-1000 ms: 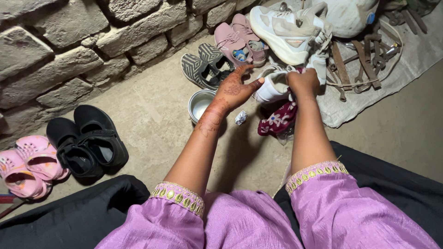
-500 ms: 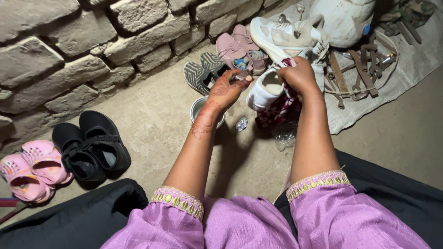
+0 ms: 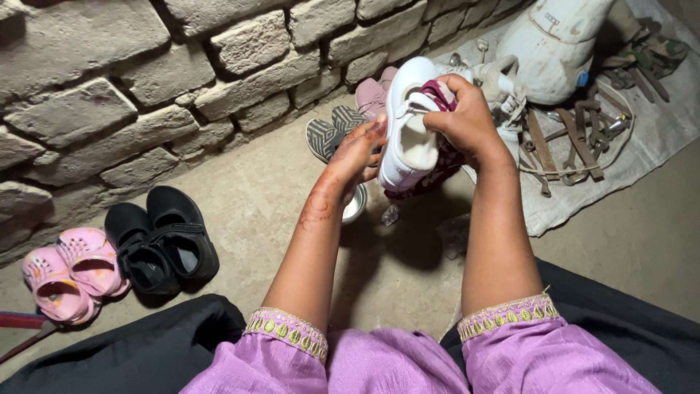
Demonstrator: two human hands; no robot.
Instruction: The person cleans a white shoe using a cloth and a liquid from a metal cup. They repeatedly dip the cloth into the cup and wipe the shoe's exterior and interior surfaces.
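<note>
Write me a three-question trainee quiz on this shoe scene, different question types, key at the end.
1. True or false: the right hand holds the white shoe off the floor.
2. Which pair sits beside the black shoes, farther from the person's hands? A) pink clogs B) grey slip-ons C) white sneakers
3. Fill in: pressed against the white shoe under the right hand is a dark red ____.

Key
1. True; the left hand touches its side.
2. A, the pink clogs by the brick wall.
3. Cloth, with a flower pattern.
</note>
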